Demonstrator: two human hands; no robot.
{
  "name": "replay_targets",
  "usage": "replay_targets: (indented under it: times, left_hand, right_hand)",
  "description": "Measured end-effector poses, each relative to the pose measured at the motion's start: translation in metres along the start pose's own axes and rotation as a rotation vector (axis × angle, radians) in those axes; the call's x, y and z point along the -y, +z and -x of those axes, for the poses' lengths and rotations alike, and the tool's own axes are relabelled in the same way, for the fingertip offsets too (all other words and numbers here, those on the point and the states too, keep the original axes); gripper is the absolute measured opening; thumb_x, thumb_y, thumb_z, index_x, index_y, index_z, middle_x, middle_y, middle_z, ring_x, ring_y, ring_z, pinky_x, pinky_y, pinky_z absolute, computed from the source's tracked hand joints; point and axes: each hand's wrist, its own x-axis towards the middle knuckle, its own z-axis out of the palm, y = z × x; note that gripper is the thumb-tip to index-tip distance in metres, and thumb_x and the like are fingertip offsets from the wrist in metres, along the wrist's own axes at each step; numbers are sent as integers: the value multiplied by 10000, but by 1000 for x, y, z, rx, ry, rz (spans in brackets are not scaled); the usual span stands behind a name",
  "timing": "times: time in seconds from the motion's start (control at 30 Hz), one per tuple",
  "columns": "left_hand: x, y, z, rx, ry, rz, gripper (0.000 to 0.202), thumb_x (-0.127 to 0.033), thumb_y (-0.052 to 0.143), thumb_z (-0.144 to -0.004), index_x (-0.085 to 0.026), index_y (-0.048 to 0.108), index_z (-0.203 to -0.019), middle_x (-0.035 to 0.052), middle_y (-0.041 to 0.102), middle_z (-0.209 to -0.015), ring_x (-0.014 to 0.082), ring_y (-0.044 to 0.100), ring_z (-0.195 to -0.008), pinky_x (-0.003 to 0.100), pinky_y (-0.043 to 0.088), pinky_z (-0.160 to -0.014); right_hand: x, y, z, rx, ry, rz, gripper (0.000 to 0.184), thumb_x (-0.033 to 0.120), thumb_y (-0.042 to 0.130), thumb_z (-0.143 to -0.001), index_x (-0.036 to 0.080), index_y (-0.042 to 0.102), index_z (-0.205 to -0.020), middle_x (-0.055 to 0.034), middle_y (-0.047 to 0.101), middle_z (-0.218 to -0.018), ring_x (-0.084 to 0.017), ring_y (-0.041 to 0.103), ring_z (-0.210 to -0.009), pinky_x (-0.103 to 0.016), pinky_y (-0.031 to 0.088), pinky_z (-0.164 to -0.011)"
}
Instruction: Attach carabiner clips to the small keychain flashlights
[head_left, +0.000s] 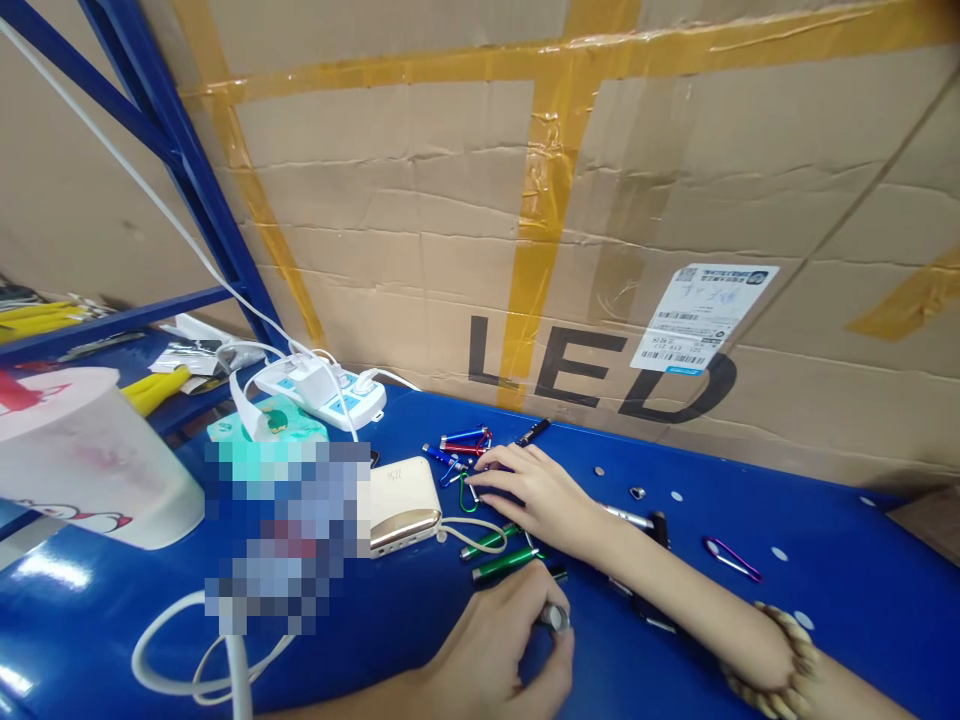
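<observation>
The blue table ends against a taped cardboard box at 12 o'clock. There is free surface at 3 o'clock, past a purple carabiner, while at 9 o'clock a power bank and a looped white cable crowd in.

The box reads "LED" in large dark letters. Its white shipping label is too small to read.

A translucent plastic jug with red print stands far out at 9 o'clock. I cannot make out what is in it.

My left hand, at 6 o'clock, has its fingers closed on a small silver cylinder. My right hand lies at centre with its fingers nearly straight, their tips on a pile of little coloured torches. I cannot tell whether they pinch one. Two green torches lie between my hands.
</observation>
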Motion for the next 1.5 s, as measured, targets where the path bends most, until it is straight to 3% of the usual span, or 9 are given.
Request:
replay_targets:
  times: [0.2,0.43,0.73,0.87,1.07,1.17,1.33,1.43,1.5]
  left_hand:
    - [4,3,3,-36,113,36,169,-65,441,-699,-205,349,-729,-28,422,-655,100,399,-561,216,323,-532]
    - [7,6,5,-28,376,114,213,-32,446,-670,-209,334,-713,-30,413,-627,87,395,-525,192,329,-498]
    - [-4,1,10,-206,256,-2,189,-66,411,-664,-205,293,-712,-37,407,-630,92,384,-547,240,308,-584]
    - [-4,2,10,-200,284,18,193,-63,409,-643,-202,291,-706,-40,400,-627,87,375,-545,237,297,-578]
    - [-4,8,11,-125,350,100,200,-52,416,-642,-202,295,-696,-28,392,-622,85,371,-539,212,304,-514]
    - [0,11,12,-59,303,177,183,-82,436,-650,-203,304,-690,-32,383,-599,79,353,-505,205,297,-473]
    - [9,11,13,-2,106,289,198,-111,470,-669,-208,307,-726,-31,416,-636,57,310,-471,188,265,-425]
    - [13,10,12,-42,58,317,173,-118,465,-700,-204,348,-794,-35,404,-647,51,308,-461,177,259,-409]
    - [15,10,10,-43,69,311,176,-125,464,-719,-197,371,-850,-41,401,-634,50,314,-457,170,255,-404]
  right_hand:
    - [24,-3,1,-10,-61,-97,182,323,488,-905,223,629,-960,-30,563,-1114,-160,502,-1026,-316,368,-846]
    - [27,16,3,53,-211,100,253,322,490,-896,256,600,-1114,-74,445,-1316,-234,384,-1186,-428,312,-961]
    - [32,11,5,36,-182,-8,233,411,545,-855,240,686,-928,-51,502,-1260,-203,373,-1199,-385,303,-970]
    - [33,18,5,11,-142,34,230,429,585,-816,251,708,-894,-65,544,-1219,-232,424,-1152,-423,319,-928]
    - [38,37,5,-90,-54,-1,104,229,638,-735,260,731,-768,-44,607,-1142,-226,509,-1053,-400,370,-849]
    - [38,19,6,-143,-54,-117,89,204,641,-753,234,725,-754,-43,622,-1104,-204,541,-1023,-382,399,-844]
    - [37,-61,17,-207,-27,-407,44,236,683,-740,228,717,-766,-47,626,-994,-176,591,-925,-331,488,-795]
    - [41,-96,30,-176,-95,-347,21,274,700,-736,262,713,-748,-20,637,-889,-140,612,-777,-281,512,-724]
    - [45,-105,37,-140,-144,-269,38,292,684,-759,272,710,-778,-20,640,-886,-147,606,-820,-279,506,-748]
